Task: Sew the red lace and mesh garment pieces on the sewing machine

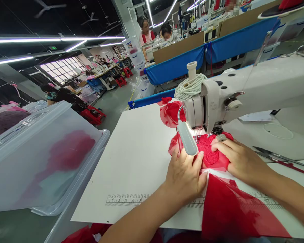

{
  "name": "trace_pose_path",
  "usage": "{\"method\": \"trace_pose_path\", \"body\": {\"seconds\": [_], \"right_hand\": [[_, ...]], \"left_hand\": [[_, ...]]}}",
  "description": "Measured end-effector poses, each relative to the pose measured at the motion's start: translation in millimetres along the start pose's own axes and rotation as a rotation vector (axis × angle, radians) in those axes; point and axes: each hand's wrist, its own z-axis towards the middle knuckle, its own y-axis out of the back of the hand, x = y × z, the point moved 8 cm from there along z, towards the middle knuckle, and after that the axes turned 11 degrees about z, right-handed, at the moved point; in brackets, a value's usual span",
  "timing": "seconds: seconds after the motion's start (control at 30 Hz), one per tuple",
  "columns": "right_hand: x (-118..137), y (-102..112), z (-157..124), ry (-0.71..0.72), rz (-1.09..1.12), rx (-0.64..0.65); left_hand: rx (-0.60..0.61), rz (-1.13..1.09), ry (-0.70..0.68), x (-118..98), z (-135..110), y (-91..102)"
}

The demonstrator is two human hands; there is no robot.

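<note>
A red lace piece lies under the needle area of the white sewing machine, between the two hands, with sheer red fabric along its right and front edges. The left hand is at its left, palm down, fingers slightly spread, the index fingertip at the lace's edge and the thumb pointing towards the front edge. The right hand comes in from the right with bent fingers, its fingertips on the lace; whether it pinches the cloth or only presses it, I cannot tell.

In front of the lace, a larger red fabric panel spreads between the forearms, over part of the ruler scale printed on the white bench. A small grey lamp hangs just above the left hand's fingertips. More red sheer fabric lies beyond the lamp. Dark-bladed scissors rest to the right, beyond the right forearm. Left of the bench stands a translucent plastic box with red fabric visible inside.
</note>
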Motion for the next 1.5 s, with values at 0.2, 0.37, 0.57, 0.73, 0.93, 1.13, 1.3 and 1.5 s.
{"method": "trace_pose_path", "body": {"seconds": [0.2, 0.37, 0.57, 0.73, 0.93, 1.13, 1.3, 1.5], "right_hand": [[6.4, 5.7, -1.3, 0.055, -0.094, 0.006], [23.9, 11.8, -1.7, 0.132, -0.075, 0.014], [31.8, 7.7, 3.0, 0.135, 0.068, -0.020], [24.9, 5.0, 4.3, 0.035, 0.181, -0.036], [30.0, 9.7, 2.1, 0.158, 0.051, -0.049], [18.7, 5.3, -6.6, 0.086, -0.040, -0.027], [21.7, 4.8, -3.5, 0.133, -0.035, 0.023], [21.4, 5.7, -3.2, 0.126, -0.045, 0.010]], "left_hand": [[0.094, -0.118, 0.019, 8.7, 13.7, -12.2], [0.121, -0.115, -0.016, 4.7, 13.3, -22.5], [0.211, -0.403, 0.075, 11.7, 14.9, -29.9], [0.109, -0.717, 0.137, 18.7, 24.8, -24.4], [0.106, -0.305, 0.083, 8.6, 19.5, -28.2], [0.037, -0.122, -0.062, -6.2, 10.0, -20.7], [0.116, -0.241, -0.048, -10.9, 4.2, -8.0], [0.006, -0.299, 0.013, -15.7, -5.0, 2.3]]}}
